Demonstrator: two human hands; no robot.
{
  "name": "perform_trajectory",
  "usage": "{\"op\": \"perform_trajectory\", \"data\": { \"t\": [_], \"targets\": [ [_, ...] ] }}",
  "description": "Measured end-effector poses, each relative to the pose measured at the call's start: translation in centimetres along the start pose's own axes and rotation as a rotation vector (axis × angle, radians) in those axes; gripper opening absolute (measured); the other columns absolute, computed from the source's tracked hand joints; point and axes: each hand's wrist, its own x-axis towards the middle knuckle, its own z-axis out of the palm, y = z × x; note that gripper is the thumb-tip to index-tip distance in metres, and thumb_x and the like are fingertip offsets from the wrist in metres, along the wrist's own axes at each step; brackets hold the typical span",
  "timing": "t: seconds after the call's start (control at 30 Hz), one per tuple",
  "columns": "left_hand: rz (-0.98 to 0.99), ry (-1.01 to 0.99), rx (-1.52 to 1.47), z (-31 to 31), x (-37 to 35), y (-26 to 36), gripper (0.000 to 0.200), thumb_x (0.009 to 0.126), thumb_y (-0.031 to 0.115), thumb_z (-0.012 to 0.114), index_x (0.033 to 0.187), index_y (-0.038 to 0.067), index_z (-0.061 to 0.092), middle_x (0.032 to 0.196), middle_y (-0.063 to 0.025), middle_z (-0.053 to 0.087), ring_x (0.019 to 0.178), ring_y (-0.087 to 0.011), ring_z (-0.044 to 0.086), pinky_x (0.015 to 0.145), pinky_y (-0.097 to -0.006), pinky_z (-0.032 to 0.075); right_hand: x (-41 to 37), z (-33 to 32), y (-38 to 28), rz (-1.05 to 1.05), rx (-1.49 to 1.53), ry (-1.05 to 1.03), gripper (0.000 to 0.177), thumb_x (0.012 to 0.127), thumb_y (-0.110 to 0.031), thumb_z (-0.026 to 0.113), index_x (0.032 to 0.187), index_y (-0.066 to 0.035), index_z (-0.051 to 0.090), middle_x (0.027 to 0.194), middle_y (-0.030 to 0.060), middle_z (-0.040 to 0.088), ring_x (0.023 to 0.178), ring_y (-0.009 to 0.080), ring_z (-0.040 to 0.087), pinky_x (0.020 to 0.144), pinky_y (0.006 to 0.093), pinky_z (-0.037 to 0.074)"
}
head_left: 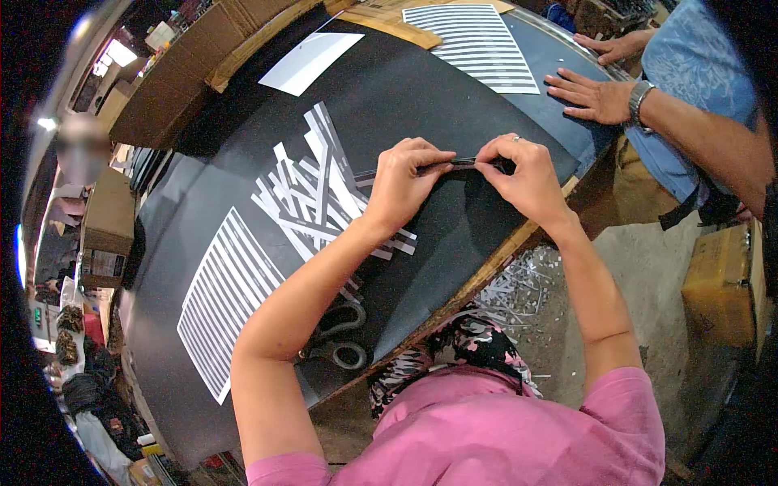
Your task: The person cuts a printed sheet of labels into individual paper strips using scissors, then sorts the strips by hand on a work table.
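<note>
Between my two hands, above the black table top, stretches a thin dark strip [463, 162]. My left hand [409, 174] pinches its left end, and my right hand [519, 172] pinches the other, with a ring on one finger. Left of my left hand lies a loose pile of cut paper strips [312, 190], white with dark bands. Striped sheets [227, 300] are farther left, partly behind my left forearm. Scissors with dark handles [344, 336] lie under that forearm, their blades hidden.
A white sheet [312, 61] and another striped sheet [478, 49] lie toward the far edge. At the right a co-worker's hands [596, 97] rest on the table [454, 97]. Paper scraps [523, 283] litter the floor beside a cardboard box [721, 283].
</note>
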Motion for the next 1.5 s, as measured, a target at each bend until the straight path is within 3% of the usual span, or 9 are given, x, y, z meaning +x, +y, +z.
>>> {"op": "perform_trajectory", "data": {
  "t": [0.37, 0.6, 0.7, 0.8, 0.87, 0.97, 1.3, 1.47, 1.5],
  "targets": [
    [0.064, 0.034, 0.031, 0.5, -0.2, 0.1, 0.025, 0.071, 0.002, 0.068, 0.094, 0.009, 0.070, 0.080, -0.0096, 0.062, 0.073, -0.0211, 0.059, 0.065, -0.0298, 0.046, 0.0, 0.0, -0.5, 0.063, 0.095, 0.022, 0.044, 0.066, 0.009, 0.061, 0.106, -0.006, 0.054, 0.077, 0.0105, 0.061, 0.080, 0.0285, 0.061, 0.074, 0.0357, 0.046],
    [0.085, 0.027, 0.065, 0.6, -0.3, 0.0, 0.026, 0.071, 0.002, 0.067, 0.095, 0.011, 0.070, 0.080, -0.0095, 0.062, 0.074, -0.0225, 0.059, 0.065, -0.0308, 0.046, -0.1, 0.1, -0.4, 0.084, 0.103, -0.005, 0.044, 0.067, 0.010, 0.060, 0.108, -0.006, 0.054, 0.078, 0.0104, 0.061, 0.078, 0.0276, 0.061, 0.075, 0.0366, 0.046],
    [0.065, 0.054, 0.066, 0.6, -0.4, 0.4, 0.025, 0.071, 0.002, 0.067, 0.095, 0.010, 0.070, 0.080, -0.0097, 0.062, 0.074, -0.0227, 0.059, 0.065, -0.0308, 0.047, -0.6, 0.5, -0.7, 0.155, 0.149, 0.018, 0.054, 0.068, 0.012, 0.059, 0.118, -0.006, 0.050, 0.097, 0.0137, 0.061, 0.091, 0.0285, 0.061, 0.083, 0.0365, 0.046],
    [0.088, 0.044, 0.082, 0.6, -0.3, 0.4, 0.026, 0.070, 0.002, 0.067, 0.095, 0.009, 0.070, 0.080, -0.0098, 0.062, 0.074, -0.0230, 0.059, 0.066, -0.0306, 0.047, -1.4, 1.1, -1.1, 0.205, 0.190, 0.193, 0.068, 0.069, 0.013, 0.058, 0.131, -0.006, 0.037, 0.123, 0.0196, 0.049, 0.116, 0.0326, 0.049, 0.097, 0.0365, 0.039],
    [0.086, 0.046, 0.079, 0.6, -0.3, 0.3, 0.026, 0.070, 0.002, 0.067, 0.095, 0.009, 0.069, 0.080, -0.0097, 0.062, 0.074, -0.0232, 0.059, 0.066, -0.0308, 0.047, -1.9, 1.2, -0.9, 0.296, 0.284, 0.175, 0.083, 0.068, 0.021, 0.045, 0.141, -0.008, 0.018, 0.147, 0.0120, 0.017, 0.136, 0.0295, 0.017, 0.109, 0.0371, 0.019],
    [0.085, 0.054, 0.083, 0.8, -0.3, 0.3, 0.026, 0.070, 0.001, 0.067, 0.095, 0.008, 0.069, 0.080, -0.0097, 0.062, 0.074, -0.0234, 0.059, 0.066, -0.0311, 0.047, -2.1, 2.0, -1.3, 0.306, 0.630, 0.159, 0.087, 0.065, 0.024, 0.034, 0.142, -0.009, 0.015, 0.148, 0.0113, 0.012, 0.138, 0.0278, 0.008, 0.111, 0.0380, 0.010],
    [0.110, 0.051, 0.086, 0.7, -0.4, 0.1, 0.025, 0.071, 0.002, 0.067, 0.095, 0.007, 0.069, 0.081, -0.0097, 0.062, 0.074, -0.0233, 0.058, 0.066, -0.0314, 0.046, -2.0, 2.2, -1.7, 0.303, 0.713, 0.160, 0.090, 0.058, 0.023, 0.028, 0.142, -0.007, 0.013, 0.145, 0.0161, 0.015, 0.138, 0.0252, 0.007, 0.111, 0.0362, 0.005],
    [0.106, 0.054, 0.083, 0.7, -0.5, 0.2, 0.025, 0.071, 0.002, 0.067, 0.095, 0.008, 0.069, 0.081, -0.0095, 0.062, 0.075, -0.0237, 0.058, 0.067, -0.0317, 0.046, -1.6, 0.8, -1.5, 0.221, 0.204, 0.124, 0.055, 0.067, 0.014, 0.056, 0.119, -0.006, 0.051, 0.119, 0.0139, 0.052, 0.113, 0.0297, 0.051, 0.097, 0.0339, 0.040],
    [0.114, 0.052, 0.090, 0.7, -0.5, 0.2, 0.025, 0.071, 0.002, 0.066, 0.095, 0.008, 0.069, 0.081, -0.0095, 0.062, 0.075, -0.0238, 0.058, 0.067, -0.0318, 0.046, -1.4, 0.4, -1.0, 0.222, 0.205, 0.123, 0.055, 0.067, 0.014, 0.056, 0.119, -0.006, 0.051, 0.119, 0.0139, 0.052, 0.113, 0.0297, 0.051, 0.097, 0.0339, 0.040]
  ]
}}
